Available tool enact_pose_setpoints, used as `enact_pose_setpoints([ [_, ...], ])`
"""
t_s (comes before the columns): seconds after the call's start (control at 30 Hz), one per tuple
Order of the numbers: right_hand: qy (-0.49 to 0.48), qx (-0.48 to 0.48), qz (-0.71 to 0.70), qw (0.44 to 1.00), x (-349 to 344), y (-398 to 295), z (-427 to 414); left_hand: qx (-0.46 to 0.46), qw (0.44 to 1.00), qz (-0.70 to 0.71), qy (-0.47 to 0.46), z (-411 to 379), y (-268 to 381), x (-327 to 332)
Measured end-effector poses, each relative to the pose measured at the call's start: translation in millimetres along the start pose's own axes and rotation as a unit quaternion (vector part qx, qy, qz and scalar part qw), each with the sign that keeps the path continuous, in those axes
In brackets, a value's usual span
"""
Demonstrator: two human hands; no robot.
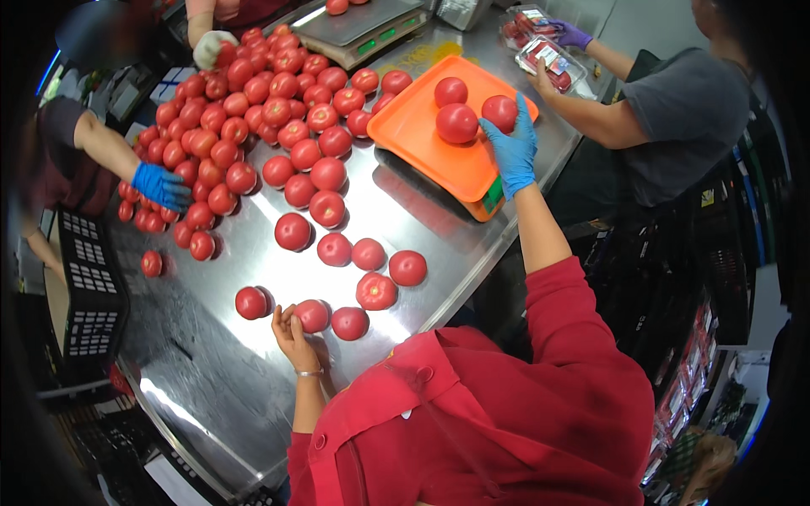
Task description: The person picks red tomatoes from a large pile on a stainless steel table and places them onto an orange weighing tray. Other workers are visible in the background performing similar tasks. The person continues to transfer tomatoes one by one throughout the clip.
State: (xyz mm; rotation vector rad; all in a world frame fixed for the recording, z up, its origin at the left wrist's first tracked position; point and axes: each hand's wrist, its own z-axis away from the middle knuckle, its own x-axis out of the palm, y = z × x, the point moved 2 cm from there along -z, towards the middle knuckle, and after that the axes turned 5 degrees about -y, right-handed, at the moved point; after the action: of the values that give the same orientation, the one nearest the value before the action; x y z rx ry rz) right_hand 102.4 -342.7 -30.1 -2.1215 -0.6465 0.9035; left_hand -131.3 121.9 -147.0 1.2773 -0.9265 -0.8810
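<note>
My right hand (514,148), in a blue glove, has its fingers around a tomato (500,114) at the right side of an orange plastic tray (411,129). Two more tomatoes, one of them nearer the middle (457,123), lie in that tray, which rests on a scale with a green display (492,195). My bare left hand (291,329), with a bracelet at the wrist, touches the left side of a tomato (312,315) on the steel table (240,379); whether it grips the tomato is unclear. Several loose tomatoes lie around it, one just left of my fingertips (252,303).
A large heap of tomatoes (221,120) covers the far left of the table. A co-worker's blue-gloved hand (161,186) and another's white-gloved hand (215,50) touch it. A second scale (361,38), yellow rubber bands (436,54), clear packs (550,63) held by a co-worker, and a black crate (92,284) surround.
</note>
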Motion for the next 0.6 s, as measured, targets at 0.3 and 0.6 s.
enact_pose_setpoints([
  [0.3, 0.012, -0.156, 0.130, 0.979, -3, -8, 27, 0.000, 1.000, -0.020, -0.004, 0, 6, -3],
  [0.6, -0.348, -0.300, -0.024, 0.888, 11, -83, 232, -0.003, 1.000, -0.012, -0.022, -1, 7, -1],
])
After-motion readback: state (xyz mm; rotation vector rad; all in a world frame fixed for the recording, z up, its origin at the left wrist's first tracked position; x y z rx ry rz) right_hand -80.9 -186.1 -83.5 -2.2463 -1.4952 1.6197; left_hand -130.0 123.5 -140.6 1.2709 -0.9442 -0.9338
